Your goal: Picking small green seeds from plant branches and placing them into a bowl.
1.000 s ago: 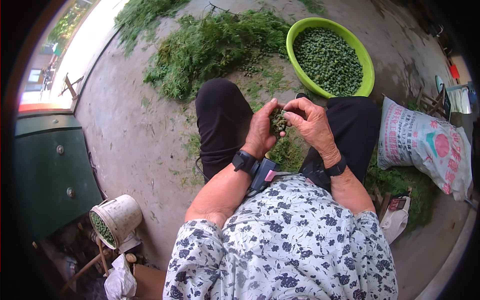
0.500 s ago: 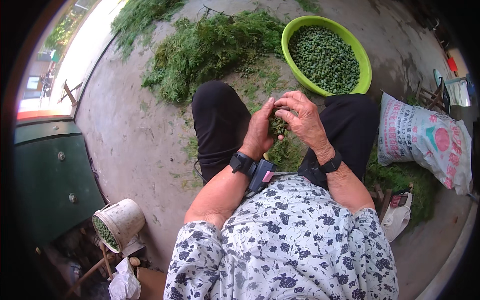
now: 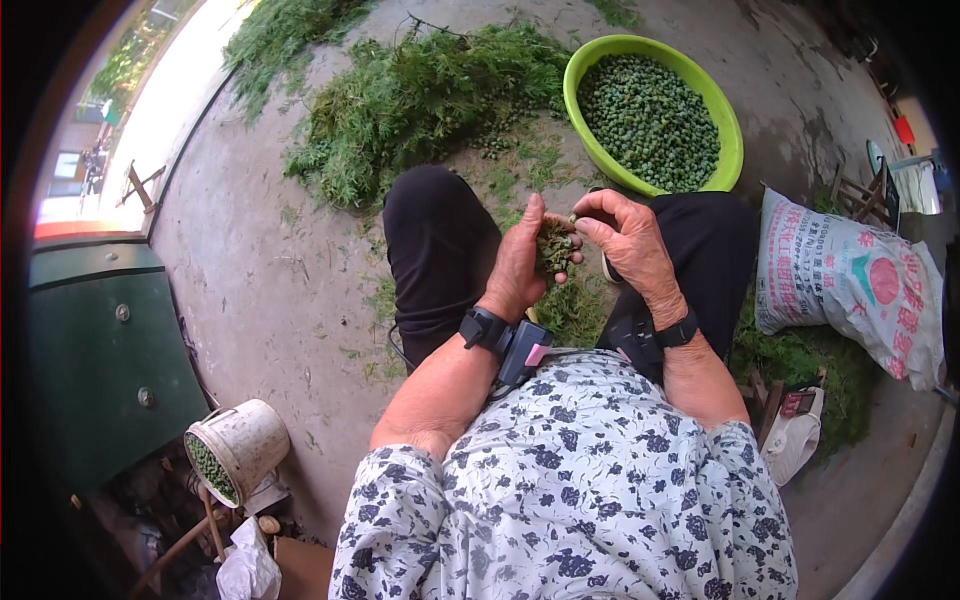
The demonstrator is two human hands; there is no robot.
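My left hand (image 3: 522, 262) is closed around a small bunch of green sprigs (image 3: 553, 247) held above my lap. My right hand (image 3: 628, 238) pinches a tiny green berry at the top of that bunch between thumb and fingers. Both wrists wear black bands. Just beyond my knees stands a lime-green basin (image 3: 722, 112) filled with small green berries (image 3: 650, 120). A big heap of feathery green branches (image 3: 420, 95) lies on the concrete to the left of the basin.
A printed white sack (image 3: 850, 285) lies at my right, with more greenery (image 3: 800, 360) beside it. A small white bucket (image 3: 240, 445) holding green berries stands at lower left near a dark green metal cabinet (image 3: 95, 370). Loose sprigs litter the concrete.
My right hand has lifted from cupping the bunch to pinching at its top. The left hand has stayed closed on the sprigs.
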